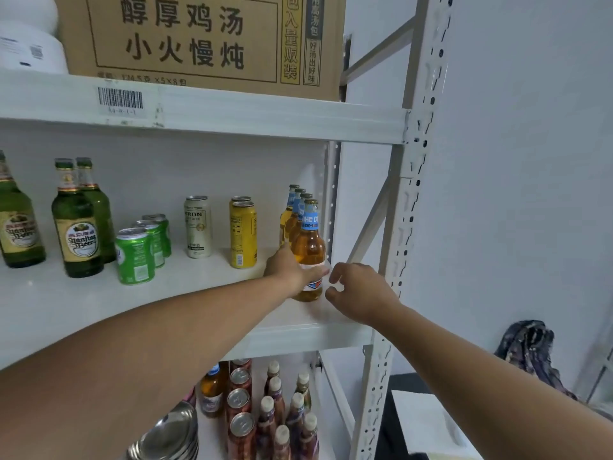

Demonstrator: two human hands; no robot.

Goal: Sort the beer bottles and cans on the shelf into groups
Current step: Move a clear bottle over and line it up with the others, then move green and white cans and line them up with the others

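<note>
On the white shelf (pixel 99 303) stand green glass bottles (pixel 78 224) at the left, green cans (pixel 136 255), a cream can (pixel 198 226), and two yellow cans (pixel 243 234). At the right end is a row of amber bottles with blue neck labels. My left hand (pixel 288 268) is wrapped around the front amber bottle (pixel 310 247) at its lower label. My right hand (pixel 360 295) hovers just right of that bottle, fingers spread, holding nothing.
A large cardboard box (pixel 199 41) and white rolls (pixel 30 44) sit on the shelf above. The shelf below holds red cans (pixel 240 403), small brown bottles (pixel 285 413) and stacked metal bowls (pixel 172 436). The perforated steel upright (pixel 408 227) stands right beside my right hand.
</note>
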